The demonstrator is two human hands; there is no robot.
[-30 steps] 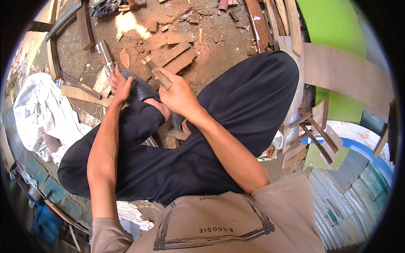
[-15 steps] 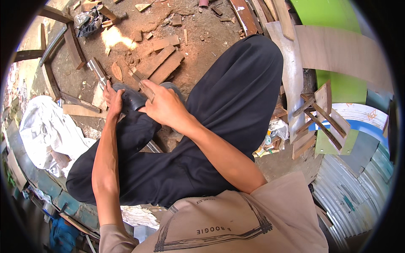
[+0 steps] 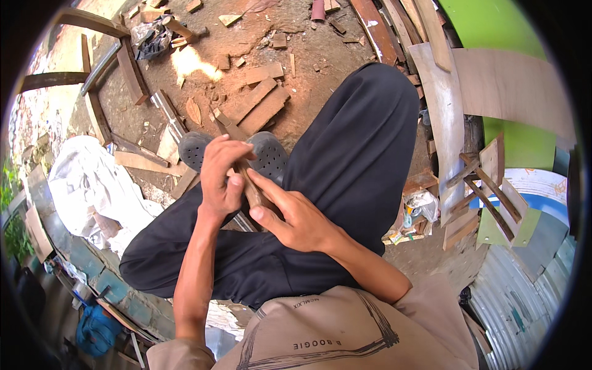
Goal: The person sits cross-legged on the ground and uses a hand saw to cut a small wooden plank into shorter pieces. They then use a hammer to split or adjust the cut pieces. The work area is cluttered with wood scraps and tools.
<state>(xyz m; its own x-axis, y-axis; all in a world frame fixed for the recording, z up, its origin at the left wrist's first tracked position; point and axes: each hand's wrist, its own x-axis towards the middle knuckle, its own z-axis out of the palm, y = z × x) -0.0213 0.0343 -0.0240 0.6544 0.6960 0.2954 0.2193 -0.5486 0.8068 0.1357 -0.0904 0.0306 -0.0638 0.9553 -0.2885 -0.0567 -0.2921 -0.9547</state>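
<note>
Between my knees, a narrow strip of brown wood (image 3: pixel 254 196) slants from the ground side back toward my lap. My left hand (image 3: pixel 223 169) is curled over its upper part, fingers bent across it and thumb alongside. Lower down, my right hand (image 3: pixel 303 221) grips the same strip, forefinger laid along it and thumb near its close end. My fingers cover part of the wood. Beyond the hands are my grey perforated clogs (image 3: pixel 270 157). Flat brown boards (image 3: pixel 262 108) lie on the dirt just past them, with a long, narrow metal-looking bar (image 3: pixel 168 114) to the left.
A wooden frame (image 3: pixel 131 71) stands at the far left, near a black plastic bag (image 3: pixel 154 42). White cloth (image 3: pixel 92 185) is heaped beside my left knee. To the right are a plywood sheet (image 3: pixel 512 86), nailed wood pieces (image 3: pixel 493 191) and corrugated metal (image 3: pixel 512 302).
My left hand has come away from beside the metal bar and moved right onto the wooden strip. My right hand has shifted right and closer to me, its forefinger now extended along the wood.
</note>
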